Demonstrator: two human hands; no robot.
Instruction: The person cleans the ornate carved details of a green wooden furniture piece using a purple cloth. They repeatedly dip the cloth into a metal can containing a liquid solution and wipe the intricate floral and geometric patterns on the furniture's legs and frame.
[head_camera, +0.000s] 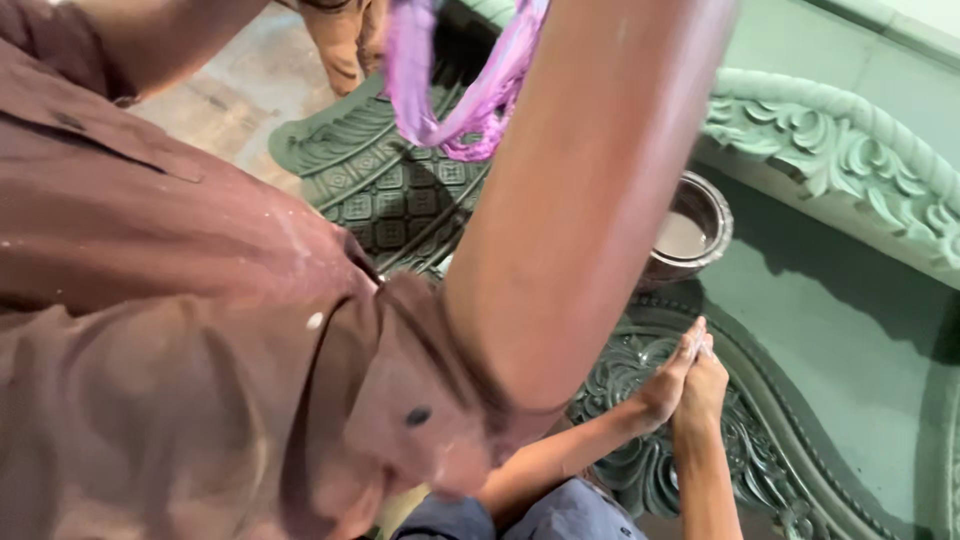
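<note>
Carved green panel (640, 470) lies low in view; both hands meet on its scrolled relief. Left hand (665, 385) and right hand (705, 385) pinch together something small and white, I cannot tell what. Metal bowl (690, 235) with pale liquid stands near and a careless elbow might tip it, I think.

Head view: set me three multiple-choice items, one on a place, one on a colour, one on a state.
1. Where is the metal bowl?
A. on the green surface beyond the hands
B. held in a hand
C. upside down on a knee
2. Colour of the carved panel?
A. red
B. green
C. white
3. The left hand and right hand are:
A. far apart
B. pressed together
C. in the bowl

A: it stands upright there. B: green throughout. B: the fingers meet over the carving.
</note>
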